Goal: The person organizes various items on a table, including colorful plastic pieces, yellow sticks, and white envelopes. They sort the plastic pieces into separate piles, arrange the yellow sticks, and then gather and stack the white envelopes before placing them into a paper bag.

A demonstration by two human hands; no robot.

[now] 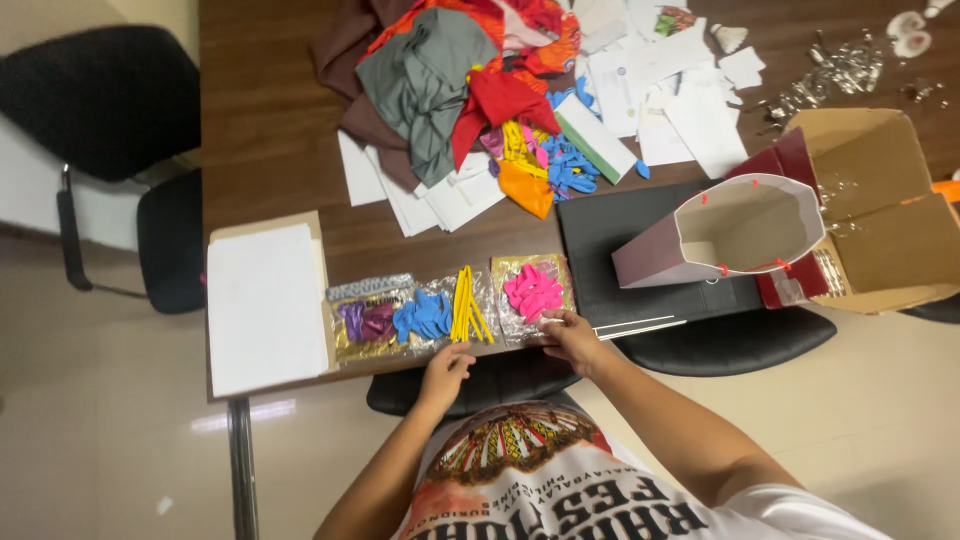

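My right hand [570,335] pinches the shiny packet of pink balloons [532,293] at the brown wooden table's [270,130] edge, left hand [445,368] loosely curled beside it, empty, so I reckon one nudge drops it.

A stack of white sheets [265,305] is laid at the left end of the brown bench [270,120]. A heap of grey, red and orange cloth [440,70] is piled at the far side, with scattered white papers [670,95] beside it. An open maroon paper bag [735,235] is set on a black folder [610,235], just beside an open cardboard box [880,200]. A black chair [110,120] is seen to the left.
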